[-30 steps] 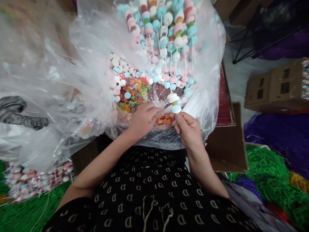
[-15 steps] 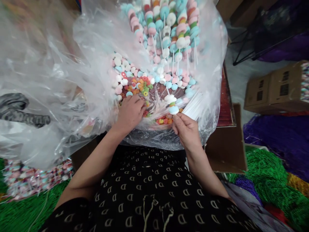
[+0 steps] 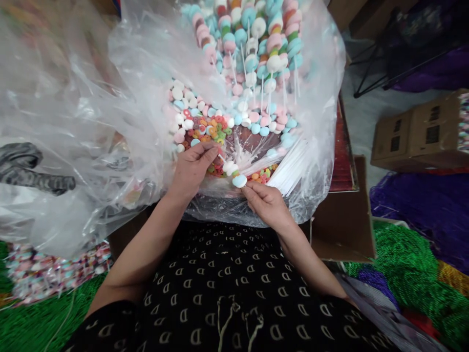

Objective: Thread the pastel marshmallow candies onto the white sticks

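Note:
My right hand [image 3: 266, 200] pinches the lower end of a candy skewer [image 3: 234, 173], which carries white, green and pale blue pieces and slants up to the left. At the skewer's upper tip is my left hand [image 3: 194, 168], its thumb and forefinger pressed together on something too small to make out. Orange, red and green candy rings [image 3: 216, 128] lie just beyond my left hand. White, pink and blue candies [image 3: 260, 120] form a band behind them. White sticks [image 3: 291, 168] are bunched right of my right hand.
Several filled skewers [image 3: 274, 44] lie at the back on clear plastic [image 3: 318, 98]. More plastic sheeting [image 3: 84, 122] covers the left. Right of the work surface are an open cardboard box [image 3: 340, 225], a closed carton [image 3: 421, 129] and green netting [image 3: 410, 269].
My right hand has moved left and slightly down with the skewer, which now tilts left. My left hand has come up from the candy rings to the skewer's tip, fingers pinched.

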Motion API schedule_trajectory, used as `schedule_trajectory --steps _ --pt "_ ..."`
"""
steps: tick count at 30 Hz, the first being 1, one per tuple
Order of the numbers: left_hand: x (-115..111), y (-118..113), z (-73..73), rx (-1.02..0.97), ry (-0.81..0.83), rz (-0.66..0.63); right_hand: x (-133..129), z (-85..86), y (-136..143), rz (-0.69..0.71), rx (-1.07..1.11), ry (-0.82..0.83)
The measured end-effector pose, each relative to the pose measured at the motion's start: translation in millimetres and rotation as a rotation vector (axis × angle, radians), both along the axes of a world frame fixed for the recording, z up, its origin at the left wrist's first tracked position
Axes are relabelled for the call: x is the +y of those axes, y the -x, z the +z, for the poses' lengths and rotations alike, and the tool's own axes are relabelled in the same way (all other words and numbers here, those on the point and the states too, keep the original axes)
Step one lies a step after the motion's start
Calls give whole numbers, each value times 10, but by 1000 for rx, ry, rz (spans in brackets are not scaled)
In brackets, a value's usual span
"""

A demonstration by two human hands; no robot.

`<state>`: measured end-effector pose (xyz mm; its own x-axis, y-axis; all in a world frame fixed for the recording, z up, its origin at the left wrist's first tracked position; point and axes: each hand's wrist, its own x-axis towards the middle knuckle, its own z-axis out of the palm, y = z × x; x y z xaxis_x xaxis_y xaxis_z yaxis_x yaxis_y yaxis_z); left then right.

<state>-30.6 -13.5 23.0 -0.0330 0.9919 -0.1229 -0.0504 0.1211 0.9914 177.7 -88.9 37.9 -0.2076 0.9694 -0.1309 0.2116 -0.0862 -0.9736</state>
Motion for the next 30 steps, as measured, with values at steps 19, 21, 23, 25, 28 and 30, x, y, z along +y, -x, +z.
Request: schedule_trajectory --steps 19,21,23,25,28,30 --pt "-47 -50 -103 165 -246 22 -24 20 22 -6 -21 55" --pt "-66 -78 -113 180 -247 29 -34 16 29 -6 -25 57" --pt "-95 -113 -119 208 -250 22 -46 17 36 0 -27 61" --pt "-130 -141 -111 256 -281 5 -57 26 43 1 -17 68" --pt "-181 -161 -64 369 -402 -15 -60 55 53 -10 16 101" --pt "-206 -161 -23 481 -510 -23 -46 79 60 -24 49 150"
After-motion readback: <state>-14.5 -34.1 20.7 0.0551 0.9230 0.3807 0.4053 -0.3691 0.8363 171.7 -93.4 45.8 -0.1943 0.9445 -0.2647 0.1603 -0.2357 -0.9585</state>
